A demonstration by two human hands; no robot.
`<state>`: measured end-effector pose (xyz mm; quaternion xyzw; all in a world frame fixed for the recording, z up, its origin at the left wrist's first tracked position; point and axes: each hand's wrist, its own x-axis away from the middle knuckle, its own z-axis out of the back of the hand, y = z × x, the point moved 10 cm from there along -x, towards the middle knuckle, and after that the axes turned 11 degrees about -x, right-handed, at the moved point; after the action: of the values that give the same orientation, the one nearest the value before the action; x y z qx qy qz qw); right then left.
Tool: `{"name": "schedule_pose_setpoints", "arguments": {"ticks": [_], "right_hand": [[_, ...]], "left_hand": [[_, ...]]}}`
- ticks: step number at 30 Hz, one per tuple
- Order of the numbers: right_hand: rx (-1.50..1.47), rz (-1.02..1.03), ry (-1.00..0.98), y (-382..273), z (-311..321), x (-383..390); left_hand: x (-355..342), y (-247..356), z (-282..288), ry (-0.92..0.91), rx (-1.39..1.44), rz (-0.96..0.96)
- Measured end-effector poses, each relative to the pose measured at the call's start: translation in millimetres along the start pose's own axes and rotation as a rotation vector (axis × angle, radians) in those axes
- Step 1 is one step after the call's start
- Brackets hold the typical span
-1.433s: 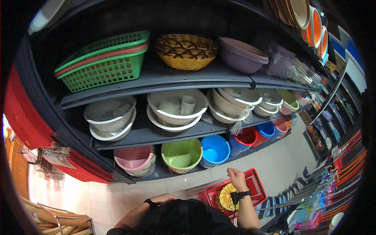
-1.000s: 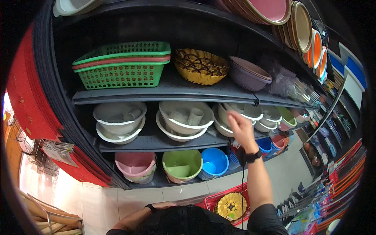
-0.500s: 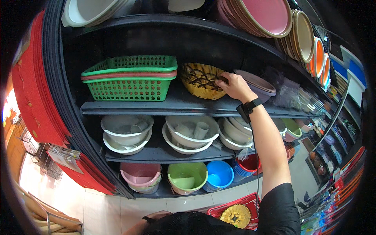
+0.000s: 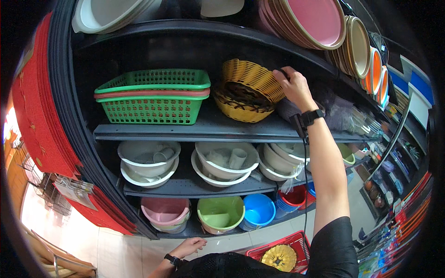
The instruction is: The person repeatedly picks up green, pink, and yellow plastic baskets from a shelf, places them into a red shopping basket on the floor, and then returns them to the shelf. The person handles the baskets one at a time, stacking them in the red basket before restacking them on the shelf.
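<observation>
The main change is at 1 o'clock in the view: the yellow woven basket with dark braided trim [image 4: 253,78], half a second ago nested with its fellows, is now tipped up steeply on the dark grey metal shelf [image 4: 153,131], its right side raised. The right hand [image 4: 294,87], at 2 o'clock, has gone from reaching onto the stack to gripping that basket by its right-hand rim, thumb on the near side (the far fingertips are hidden). I judge, then, that the upper basket is parting from the matching yellow woven stack [image 4: 241,110], which sits directly at its 6 o'clock; whether its lower edge is touching the stack, I cannot tell.

The left hand [image 4: 188,247], near 6 o'clock, has come out further over the pale tiled floor; it looks empty, its fingers loosely bent.

At the held basket's 8 o'clock stand the nested green and pink perforated plastic baskets [image 4: 153,111], and a purple plastic basin [image 4: 286,110] shows partly behind the right wrist. Down at 5 o'clock of the view, a red plastic carrying basket [image 4: 301,245] holds a round, yellow, scallop-edged piece with a dark centre [image 4: 279,258].
</observation>
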<state>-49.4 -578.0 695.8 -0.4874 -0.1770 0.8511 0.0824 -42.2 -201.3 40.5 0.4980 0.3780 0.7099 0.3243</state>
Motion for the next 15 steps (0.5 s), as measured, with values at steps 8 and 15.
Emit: {"name": "schedule_pose_setpoints", "arguments": {"ticks": [8, 15], "right_hand": [[-0.015, 0.175, 0.231, -54.9, 50.6, 54.9], [0.208, 0.494, 0.249, -118.1, 81.3, 175.7]], "left_hand": [[0.5, 65.3, 19.8, -0.009, -0.037, -0.159], [24.7, 228.4, 44.6, -0.042, 0.156, -0.552]]}}
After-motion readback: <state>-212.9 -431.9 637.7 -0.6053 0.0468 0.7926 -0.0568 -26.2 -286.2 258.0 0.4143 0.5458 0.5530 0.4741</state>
